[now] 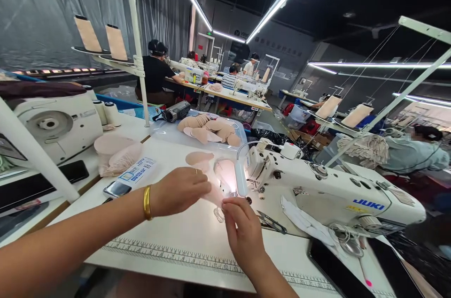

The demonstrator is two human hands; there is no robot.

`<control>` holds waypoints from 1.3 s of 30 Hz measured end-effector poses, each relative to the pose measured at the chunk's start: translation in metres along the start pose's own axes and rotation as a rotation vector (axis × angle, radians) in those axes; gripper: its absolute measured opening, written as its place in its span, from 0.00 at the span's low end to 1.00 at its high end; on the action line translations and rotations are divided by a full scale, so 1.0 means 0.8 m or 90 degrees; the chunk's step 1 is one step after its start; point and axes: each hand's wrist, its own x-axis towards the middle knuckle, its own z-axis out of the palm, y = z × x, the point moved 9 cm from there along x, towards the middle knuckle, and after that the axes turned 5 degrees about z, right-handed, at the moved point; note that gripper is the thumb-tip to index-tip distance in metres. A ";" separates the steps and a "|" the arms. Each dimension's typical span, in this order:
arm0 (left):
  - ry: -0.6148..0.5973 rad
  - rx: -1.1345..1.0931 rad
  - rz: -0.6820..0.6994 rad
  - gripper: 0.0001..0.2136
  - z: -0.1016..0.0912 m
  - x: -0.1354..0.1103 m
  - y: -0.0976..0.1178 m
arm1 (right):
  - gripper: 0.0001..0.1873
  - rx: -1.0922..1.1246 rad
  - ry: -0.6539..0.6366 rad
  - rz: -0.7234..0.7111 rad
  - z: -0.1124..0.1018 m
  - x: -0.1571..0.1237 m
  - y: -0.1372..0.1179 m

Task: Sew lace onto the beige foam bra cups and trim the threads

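Note:
A thin beige fabric piece point(213, 194) is stretched between my two hands, just in front of the lit needle area of the white sewing machine point(317, 190). My left hand point(183, 190), with a gold bangle at the wrist, is closed on the fabric's left edge. Thumb and fingertips of my right hand point(243, 227) pinch its right end. Behind it, under the lamp point(241, 179), another rounded pale piece point(225, 171) rests near the presser foot, which is partly hidden. More cut pieces point(199, 159) lie on the table to its left.
A clear plastic bin point(162, 136) holds several beige pieces point(211, 129). Thread snips point(273, 223) lie right of my right hand, with a white cloth point(306, 220) and a black phone-like slab point(338, 270) beyond. A printed ruler point(169, 253) runs along the front edge. Co-workers sit farther back.

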 end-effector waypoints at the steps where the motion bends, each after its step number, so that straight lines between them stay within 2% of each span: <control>1: -0.022 0.071 0.034 0.08 0.010 -0.005 0.010 | 0.16 -0.020 -0.035 -0.013 0.013 -0.003 0.011; 3: -0.077 0.115 0.082 0.09 0.040 -0.010 0.024 | 0.17 -0.042 -0.096 -0.042 0.033 -0.009 0.036; 6: -0.107 0.118 0.153 0.09 0.086 0.006 0.033 | 0.18 -0.056 -0.171 -0.097 0.043 -0.013 0.070; 10: -0.143 0.146 0.100 0.10 0.140 0.042 0.009 | 0.19 -0.084 -0.231 -0.111 0.033 -0.012 0.101; 13: -0.150 0.136 0.076 0.11 0.160 0.051 0.003 | 0.19 -0.109 -0.237 -0.086 0.020 -0.013 0.110; 19: -0.075 0.115 0.067 0.10 0.153 0.043 0.012 | 0.22 -0.107 -0.260 -0.057 0.013 -0.022 0.117; 29: -0.101 0.119 0.051 0.06 0.167 0.052 0.012 | 0.21 -0.076 -0.279 -0.060 0.008 -0.020 0.115; 39: -0.057 0.096 0.050 0.05 0.163 0.053 0.015 | 0.21 -0.060 -0.294 -0.033 0.010 -0.023 0.123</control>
